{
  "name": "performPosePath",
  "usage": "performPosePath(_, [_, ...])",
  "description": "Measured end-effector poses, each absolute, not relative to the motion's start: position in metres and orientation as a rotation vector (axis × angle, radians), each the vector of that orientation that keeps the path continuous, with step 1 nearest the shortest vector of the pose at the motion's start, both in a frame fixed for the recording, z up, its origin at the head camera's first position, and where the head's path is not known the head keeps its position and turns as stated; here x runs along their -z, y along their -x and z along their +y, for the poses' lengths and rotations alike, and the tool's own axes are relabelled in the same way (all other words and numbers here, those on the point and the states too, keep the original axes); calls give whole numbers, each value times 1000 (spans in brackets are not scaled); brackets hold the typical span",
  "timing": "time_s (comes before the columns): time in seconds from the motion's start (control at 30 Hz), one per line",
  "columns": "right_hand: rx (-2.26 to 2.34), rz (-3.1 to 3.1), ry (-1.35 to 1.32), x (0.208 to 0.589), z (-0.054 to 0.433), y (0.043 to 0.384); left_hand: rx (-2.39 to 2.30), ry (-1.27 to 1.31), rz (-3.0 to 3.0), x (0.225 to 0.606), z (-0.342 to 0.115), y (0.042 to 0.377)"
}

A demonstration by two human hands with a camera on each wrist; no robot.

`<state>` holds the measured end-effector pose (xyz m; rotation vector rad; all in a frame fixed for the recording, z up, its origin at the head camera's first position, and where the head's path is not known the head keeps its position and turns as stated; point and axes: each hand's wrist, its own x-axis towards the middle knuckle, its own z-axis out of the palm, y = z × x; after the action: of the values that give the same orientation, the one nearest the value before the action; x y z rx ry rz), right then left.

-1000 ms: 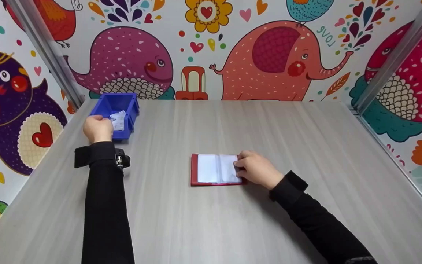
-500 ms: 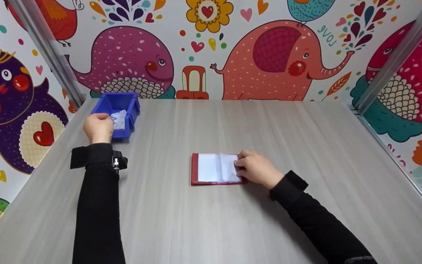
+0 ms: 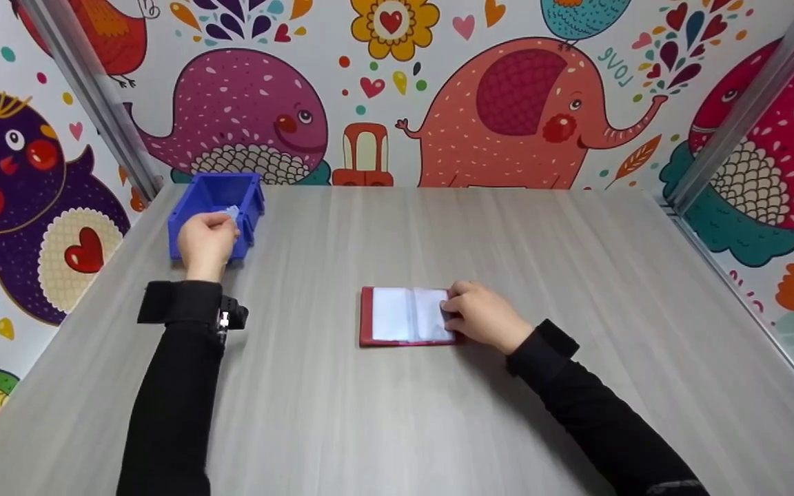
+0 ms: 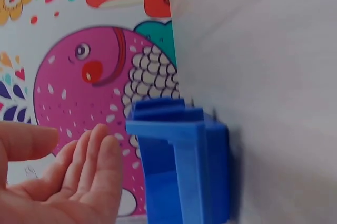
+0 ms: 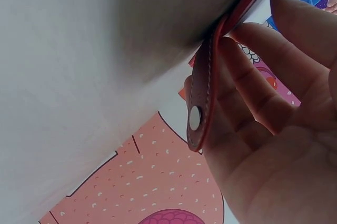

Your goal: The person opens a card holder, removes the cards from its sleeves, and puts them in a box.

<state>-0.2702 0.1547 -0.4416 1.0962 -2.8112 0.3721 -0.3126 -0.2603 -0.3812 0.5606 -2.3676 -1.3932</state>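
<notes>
My left hand is over the near side of a blue plastic bin. In the left wrist view its fingers are fairly straight, the thumb stands apart, and nothing shows between them. A sliver of whitish printed paper or film peeks out beside the fingertips; my hand hides the rest. At mid-table a red card holder lies spread with clear sleeves facing up. My right hand grips its right edge. Below that edge, the right wrist view shows a red strap with a metal snap.
A pale wood-grain table carries the bin at its far left corner. Walls with cartoon animals rise along the back and sides, with metal posts at the corners.
My left hand has shifted slightly right across the bin's near side, now covering most of the whitish pieces that showed before. The right hand and card holder have stayed put.
</notes>
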Motion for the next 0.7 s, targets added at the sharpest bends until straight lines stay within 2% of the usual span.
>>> performPosePath(0.7, [-370,-2770,-1120,444,156,271,1432,-3,-2546,393,-197,285])
